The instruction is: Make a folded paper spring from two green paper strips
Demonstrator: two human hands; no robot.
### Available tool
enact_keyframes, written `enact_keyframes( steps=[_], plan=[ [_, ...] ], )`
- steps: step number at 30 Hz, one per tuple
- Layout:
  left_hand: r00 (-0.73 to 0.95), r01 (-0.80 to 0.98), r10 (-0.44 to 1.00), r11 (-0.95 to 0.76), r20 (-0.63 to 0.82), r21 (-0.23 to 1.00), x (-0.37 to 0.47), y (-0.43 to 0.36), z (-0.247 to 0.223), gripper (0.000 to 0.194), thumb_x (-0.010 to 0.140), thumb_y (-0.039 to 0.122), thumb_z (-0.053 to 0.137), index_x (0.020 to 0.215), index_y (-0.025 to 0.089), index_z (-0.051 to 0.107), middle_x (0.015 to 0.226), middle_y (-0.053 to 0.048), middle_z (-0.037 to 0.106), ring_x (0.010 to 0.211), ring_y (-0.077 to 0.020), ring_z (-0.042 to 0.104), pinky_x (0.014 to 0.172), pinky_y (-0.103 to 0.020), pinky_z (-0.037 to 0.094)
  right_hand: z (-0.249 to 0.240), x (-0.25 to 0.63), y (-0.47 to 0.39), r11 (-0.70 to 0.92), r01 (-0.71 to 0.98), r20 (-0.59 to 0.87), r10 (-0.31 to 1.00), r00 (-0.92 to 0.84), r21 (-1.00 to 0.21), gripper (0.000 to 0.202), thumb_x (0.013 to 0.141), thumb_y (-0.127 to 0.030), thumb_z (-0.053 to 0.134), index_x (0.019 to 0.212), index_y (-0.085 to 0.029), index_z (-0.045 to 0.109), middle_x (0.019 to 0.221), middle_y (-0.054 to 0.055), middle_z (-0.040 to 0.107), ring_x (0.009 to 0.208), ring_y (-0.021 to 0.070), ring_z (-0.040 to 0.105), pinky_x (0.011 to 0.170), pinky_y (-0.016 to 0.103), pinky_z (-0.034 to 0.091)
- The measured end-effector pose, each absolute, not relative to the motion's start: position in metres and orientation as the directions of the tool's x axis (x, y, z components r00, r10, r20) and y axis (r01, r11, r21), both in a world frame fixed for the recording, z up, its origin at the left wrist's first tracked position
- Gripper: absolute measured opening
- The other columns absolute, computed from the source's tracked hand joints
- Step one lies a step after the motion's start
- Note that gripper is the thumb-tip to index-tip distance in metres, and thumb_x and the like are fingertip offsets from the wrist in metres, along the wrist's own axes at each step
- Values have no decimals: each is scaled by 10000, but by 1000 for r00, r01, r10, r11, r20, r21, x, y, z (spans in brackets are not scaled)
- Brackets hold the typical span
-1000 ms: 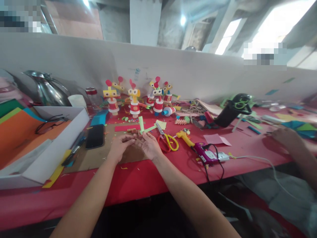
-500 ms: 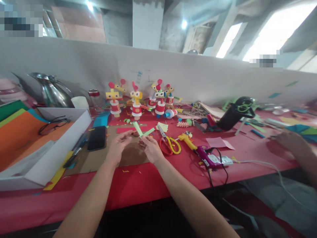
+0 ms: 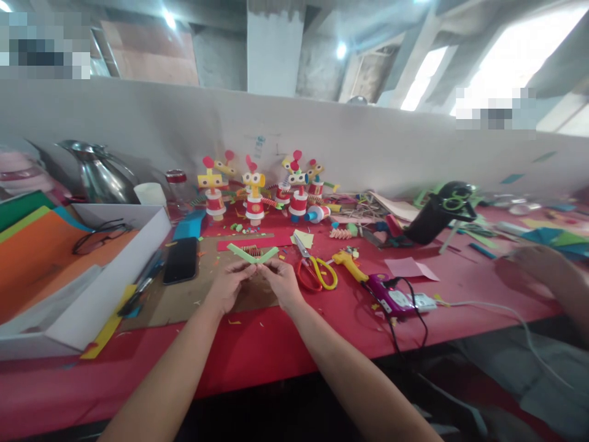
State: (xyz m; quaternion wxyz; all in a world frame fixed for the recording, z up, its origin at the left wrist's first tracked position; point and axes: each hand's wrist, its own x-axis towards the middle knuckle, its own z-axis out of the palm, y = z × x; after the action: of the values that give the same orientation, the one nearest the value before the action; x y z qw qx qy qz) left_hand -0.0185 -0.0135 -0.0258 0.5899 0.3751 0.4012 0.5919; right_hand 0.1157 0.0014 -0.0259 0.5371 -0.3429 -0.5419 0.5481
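Observation:
Two light green paper strips (image 3: 267,254) meet at their lower ends in a wide V, pinched where they join. My left hand (image 3: 230,283) closes on that joint from the left, and my right hand (image 3: 281,280) closes on it from the right. Just behind the strips lies a folded striped paper spring (image 3: 252,250), partly hidden by them. Under my hands is a brown cardboard sheet (image 3: 211,291). To the right of my right hand rest scissors (image 3: 317,270) with red and yellow handles.
Several paper-cup figures (image 3: 254,202) stand at the back. A yellow glue gun (image 3: 350,265) and a purple power strip (image 3: 391,298) lie right, with cables over the edge. Left are a phone (image 3: 180,260) and a white box (image 3: 110,307). Another person's hand (image 3: 529,267) is far right.
My left hand has come in from the left and now grips the strips too. The strips have swung from a crossed, tilted pose into an even V.

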Motion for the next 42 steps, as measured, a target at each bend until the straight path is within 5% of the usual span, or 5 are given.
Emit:
enact_keyframes(
  steps=[5, 11, 21, 31, 42],
  plan=[
    [33, -560, 987, 150, -159, 815, -19, -14, -26, 197, 537, 189, 824, 664, 117, 692, 621, -22, 642, 553, -84, 544, 545, -194, 430, -28, 115, 0, 174, -198, 209, 962, -176, -965, 224, 665, -388, 708, 664, -171, 656, 603, -10, 610, 575, 126, 520, 564, 240, 392],
    [73, -690, 977, 195, -201, 697, -19, -13, -25, 176, 568, 4, 738, 647, 128, 641, 627, -6, 629, 584, -87, 586, 585, -187, 486, -34, 113, 3, 398, -10, 399, 917, -14, -917, 265, 611, -351, 766, 786, -194, 645, 671, -30, 525, 544, 99, 437, 522, 228, 380],
    [164, -619, 979, 200, -124, 760, -30, -14, -18, 237, 611, 63, 759, 823, 119, 668, 697, -17, 640, 607, -86, 591, 594, -185, 491, -32, 120, 5, 534, 48, 519, 836, -181, -844, 279, 715, -294, 717, 992, -270, 707, 869, 15, 496, 655, 115, 491, 610, 252, 448],
    [195, -635, 976, 198, -92, 747, -23, -16, -19, 221, 619, 44, 735, 783, 144, 627, 723, 12, 612, 605, -68, 576, 627, -188, 498, -32, 118, 5, 622, 107, 605, 781, -154, -776, 41, 746, -218, 670, 760, -218, 709, 814, 23, 563, 704, 135, 538, 651, 250, 460],
    [206, -663, 975, 200, -82, 722, -22, -17, -23, 322, 571, 52, 764, 848, 163, 644, 699, 19, 623, 584, -66, 568, 609, -182, 489, -34, 116, 1, 659, 70, 645, 749, -154, -749, 130, 743, -183, 670, 835, -263, 717, 879, 29, 604, 822, 167, 584, 759, 283, 482]
  ],
)
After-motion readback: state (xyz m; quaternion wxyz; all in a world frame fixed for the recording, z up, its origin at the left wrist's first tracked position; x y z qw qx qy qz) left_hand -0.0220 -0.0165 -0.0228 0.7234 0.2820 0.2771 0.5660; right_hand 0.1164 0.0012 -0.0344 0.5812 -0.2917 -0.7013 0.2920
